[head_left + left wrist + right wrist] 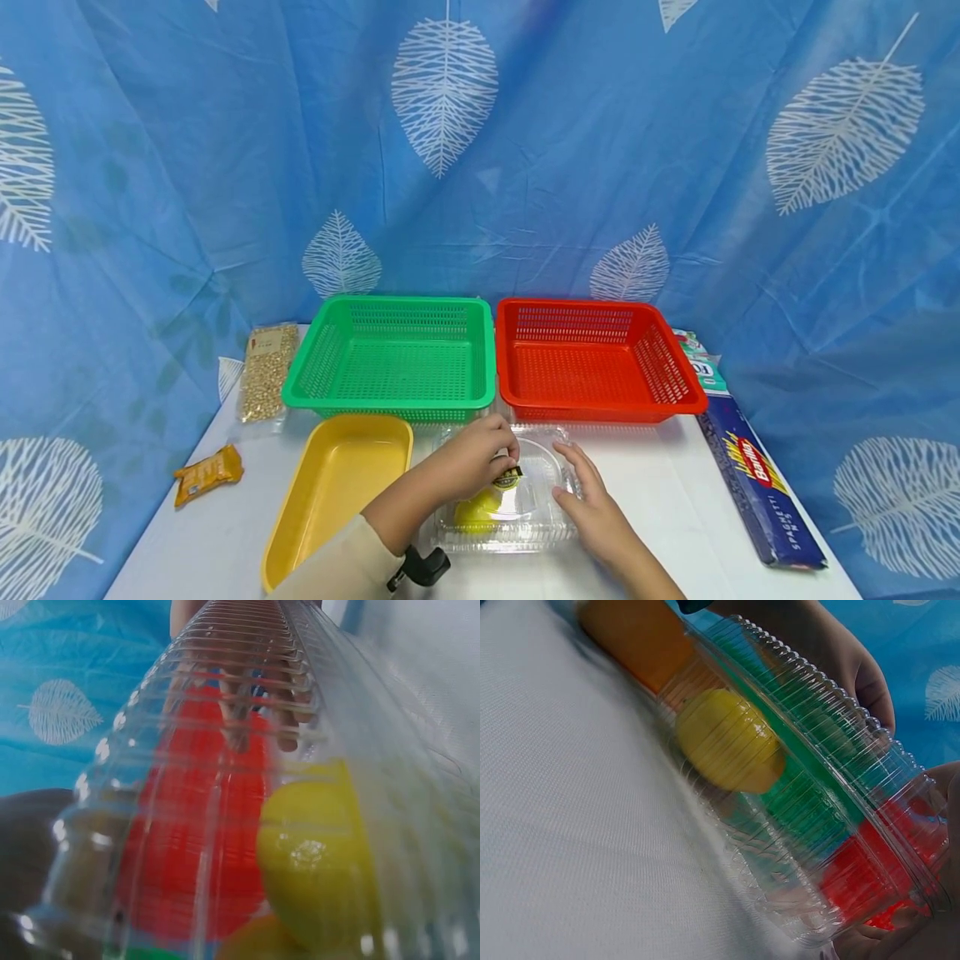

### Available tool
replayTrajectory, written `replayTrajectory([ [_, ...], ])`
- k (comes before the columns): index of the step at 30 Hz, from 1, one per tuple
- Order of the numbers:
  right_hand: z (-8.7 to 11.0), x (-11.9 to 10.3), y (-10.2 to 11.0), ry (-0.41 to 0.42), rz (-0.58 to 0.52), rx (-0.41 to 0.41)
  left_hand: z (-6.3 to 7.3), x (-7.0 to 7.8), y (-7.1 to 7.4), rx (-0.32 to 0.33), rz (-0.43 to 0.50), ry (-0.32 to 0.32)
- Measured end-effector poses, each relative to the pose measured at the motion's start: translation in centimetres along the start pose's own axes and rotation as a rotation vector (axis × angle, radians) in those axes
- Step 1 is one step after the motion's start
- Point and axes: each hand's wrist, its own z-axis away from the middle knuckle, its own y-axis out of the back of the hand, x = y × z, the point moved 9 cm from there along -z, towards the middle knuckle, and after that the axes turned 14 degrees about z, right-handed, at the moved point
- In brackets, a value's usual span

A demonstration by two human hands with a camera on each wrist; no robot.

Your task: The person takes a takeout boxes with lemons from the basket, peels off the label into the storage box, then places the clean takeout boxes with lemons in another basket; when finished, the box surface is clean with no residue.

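A clear plastic clamshell box (536, 537) lies closed on the table, with a yellow lemon (724, 742) inside. In the left wrist view the lemon (311, 847) shows through the ribbed wall. My left hand (476, 458) bends over the lid from the left, fingers curled. Its thumb and forefinger come together at a small black-and-yellow label (508, 477) on the lid. With my right hand (596, 508) I hold the box's right end, thumb and forefinger spread over its edge. Some of that hand's fingers show through the plastic in the left wrist view.
Behind stand a green basket (390, 413) and a red basket (600, 410). A yellow tray (337, 492) stands left of the box. Farther left are an orange packet (210, 475) and a bag of grains (266, 371). A blue spaghetti box (765, 492) lies along the right edge.
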Motion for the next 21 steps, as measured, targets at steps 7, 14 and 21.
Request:
replayTrajectory([
  [7, -0.03, -0.03, -0.06, -0.02, -0.01, -0.01, -0.03, 0.11, 0.21, 0.006, 0.015, -0.012],
  [14, 0.13, -0.08, -0.09, -0.032, -0.017, -0.026, -0.01, -0.11, 0.21, -0.002, 0.043, -0.016],
  [21, 0.07, -0.11, -0.14, -0.016, -0.023, -0.022, 0.06, -0.37, 0.35, -0.012, 0.094, -0.017],
])
